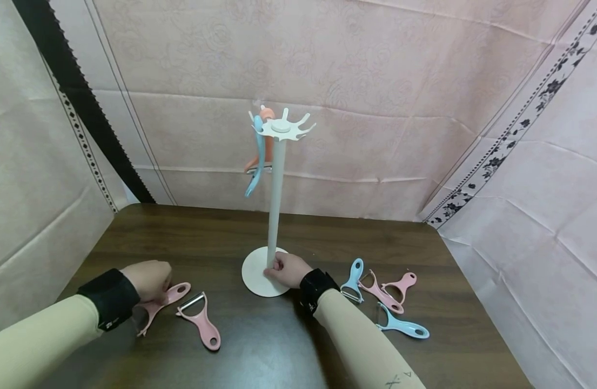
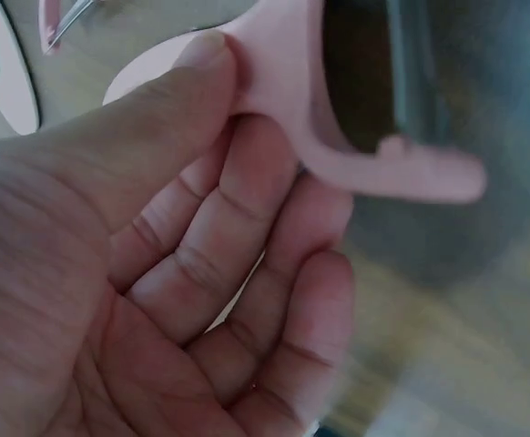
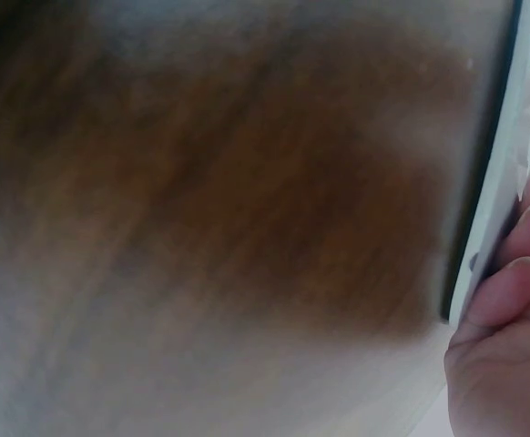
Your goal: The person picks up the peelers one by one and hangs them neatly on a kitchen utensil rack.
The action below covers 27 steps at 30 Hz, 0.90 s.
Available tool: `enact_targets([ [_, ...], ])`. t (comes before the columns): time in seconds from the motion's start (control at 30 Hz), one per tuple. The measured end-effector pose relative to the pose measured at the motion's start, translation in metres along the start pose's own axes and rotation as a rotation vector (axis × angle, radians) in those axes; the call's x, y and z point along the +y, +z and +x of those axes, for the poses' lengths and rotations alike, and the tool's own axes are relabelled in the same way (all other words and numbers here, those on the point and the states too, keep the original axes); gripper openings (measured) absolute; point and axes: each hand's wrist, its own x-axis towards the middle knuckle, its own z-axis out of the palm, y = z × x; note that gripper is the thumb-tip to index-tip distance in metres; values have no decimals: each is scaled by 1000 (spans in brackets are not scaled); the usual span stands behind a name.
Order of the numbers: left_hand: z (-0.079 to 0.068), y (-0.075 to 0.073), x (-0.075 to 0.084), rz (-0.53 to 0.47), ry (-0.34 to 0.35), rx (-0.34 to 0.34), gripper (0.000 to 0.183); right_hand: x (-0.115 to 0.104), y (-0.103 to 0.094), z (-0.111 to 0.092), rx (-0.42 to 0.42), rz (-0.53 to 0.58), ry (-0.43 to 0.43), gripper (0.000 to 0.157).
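Observation:
My left hand (image 1: 151, 278) pinches a pink peeler (image 2: 274, 64) between thumb and fingers, close over the table's left side. Its blade frame points back toward me, and its holed handle end shows past my knuckles in the head view. Another pink peeler (image 1: 207, 327) lies just right of that hand. Near the table's middle stands a white rack (image 1: 277, 200) with a round base and a star of hooks on top. My right hand (image 1: 289, 270) holds the rack low on its pole, its fingers down at the base. A blue peeler (image 1: 258, 146) and an orange peeler (image 1: 269, 113) hang from the rack's left hooks.
To the right of my right forearm lie a blue peeler (image 1: 357, 270), two pink peelers (image 1: 393, 307) close together, and another blue peeler (image 1: 407, 327) nearer me. Patterned cloth (image 1: 351, 162) hangs behind the wooden table (image 1: 181, 227) and on both sides.

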Motion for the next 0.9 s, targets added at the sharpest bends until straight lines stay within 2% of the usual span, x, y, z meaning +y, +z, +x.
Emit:
enact_targets([
  [0.07,0,-7,0,12,15,17,22,-1,0,0,-1,-1,0,30],
  [0.3,0,-38,3,-1,1,60,13,-1,0,-1,1,6,1,30],
  [0.47,-1,-55,12,-15,50,154,11,-1,0,-1,2,5,-5,30],
  [0.6,-1,-67,17,-27,118,288,8,0,0,0,-1,5,-6,30],
  [0.73,-4,-87,23,-33,155,461,9,0,0,1,-1,4,-7,30],
  [0.9,-10,-109,34,-82,191,587,12,-1,0,0,-2,-6,-5,30],
])
